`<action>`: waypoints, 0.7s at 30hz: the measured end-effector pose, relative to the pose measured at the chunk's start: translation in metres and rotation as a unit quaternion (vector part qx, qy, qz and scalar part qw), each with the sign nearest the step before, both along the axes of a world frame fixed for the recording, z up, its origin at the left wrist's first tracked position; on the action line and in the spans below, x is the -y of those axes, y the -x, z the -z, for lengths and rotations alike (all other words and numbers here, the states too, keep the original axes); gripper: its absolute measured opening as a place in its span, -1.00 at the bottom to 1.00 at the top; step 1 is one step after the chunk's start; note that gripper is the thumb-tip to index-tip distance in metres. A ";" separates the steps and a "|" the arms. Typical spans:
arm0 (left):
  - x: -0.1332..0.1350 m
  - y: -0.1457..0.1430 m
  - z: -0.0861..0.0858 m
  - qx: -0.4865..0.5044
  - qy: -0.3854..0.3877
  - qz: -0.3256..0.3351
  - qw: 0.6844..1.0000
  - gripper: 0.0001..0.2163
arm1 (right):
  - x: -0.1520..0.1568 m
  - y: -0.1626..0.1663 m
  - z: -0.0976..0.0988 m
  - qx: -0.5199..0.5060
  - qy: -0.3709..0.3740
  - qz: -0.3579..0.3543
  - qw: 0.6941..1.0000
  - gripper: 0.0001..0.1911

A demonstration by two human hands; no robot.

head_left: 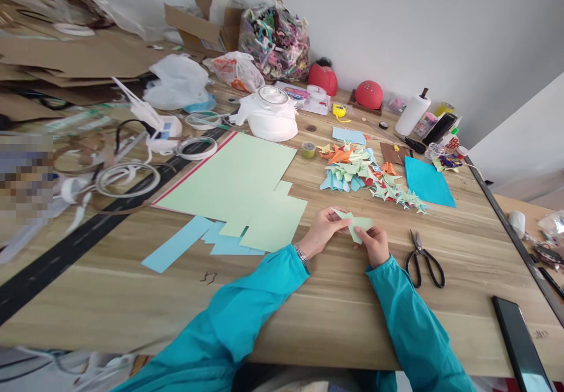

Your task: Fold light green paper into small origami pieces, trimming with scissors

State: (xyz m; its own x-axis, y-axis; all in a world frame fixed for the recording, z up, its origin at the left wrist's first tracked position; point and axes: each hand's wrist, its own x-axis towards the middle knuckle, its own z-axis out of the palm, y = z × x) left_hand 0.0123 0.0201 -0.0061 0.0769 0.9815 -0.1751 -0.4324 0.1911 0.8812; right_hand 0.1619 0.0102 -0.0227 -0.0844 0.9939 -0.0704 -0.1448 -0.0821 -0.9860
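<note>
Between my two hands is a small piece of folded light green paper (356, 225), held just above the wooden table. My left hand (324, 231) pinches its left side with thumb and fingers. On its lower right side, my right hand (374, 244) grips it the same way. Behind the hands lies a heap of folded paper pieces (352, 171) in green, blue and orange. Light green sheets (238, 174) are spread to the left, with blue paper strips (176, 244) at their lower edge. Black-handled scissors (423, 260) rest to the right of my right hand.
A phone (520, 342) lies at the front right. Teal paper (429, 181) is beyond the scissors. A white bag-covered bundle (271, 116), a tape roll (308, 150), a yellow tape measure (339, 110) and a white bottle (412, 114) stand farther back. Cables and rolls (127, 179) clutter the left.
</note>
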 end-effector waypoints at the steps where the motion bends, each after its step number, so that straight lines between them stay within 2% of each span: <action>1: 0.000 0.000 0.000 -0.009 -0.005 0.005 1.000 -0.67 | 0.001 0.001 -0.001 0.019 -0.007 0.001 1.000 -0.66; 5: 0.001 -0.001 -0.002 -0.029 -0.040 0.017 0.999 -0.66 | 0.003 0.004 0.000 0.078 -0.030 0.036 0.996 -0.65; 8: 0.002 -0.002 -0.002 -0.031 -0.071 -0.027 0.997 -0.69 | 0.003 0.001 0.003 0.192 -0.119 0.098 0.969 -0.70; 10: 0.003 -0.002 -0.002 -0.041 -0.076 -0.037 0.996 -0.72 | 0.003 -0.002 0.004 0.316 -0.225 0.146 0.910 -0.76; 12: 0.004 -0.002 -0.003 -0.045 -0.077 -0.001 0.996 -0.72 | 0.003 -0.006 0.005 0.429 -0.340 0.160 0.821 -0.79; 14: 0.005 -0.002 -0.004 -0.039 -0.078 0.037 0.995 -0.72 | 0.004 -0.008 0.004 0.501 -0.430 0.136 0.739 -0.84; 16: 0.007 -0.003 -0.006 -0.041 -0.077 0.046 0.995 -0.72 | 0.006 -0.007 0.003 0.546 -0.476 0.097 0.682 -0.86; 19: 0.008 -0.004 -0.006 -0.047 -0.082 0.049 0.994 -0.66 | 0.008 -0.004 0.001 0.591 -0.480 0.058 0.646 -0.87; 21: 0.007 -0.004 -0.005 -0.055 -0.084 0.045 0.994 -0.66 | 0.009 -0.001 -0.002 0.597 -0.467 0.039 0.652 -0.88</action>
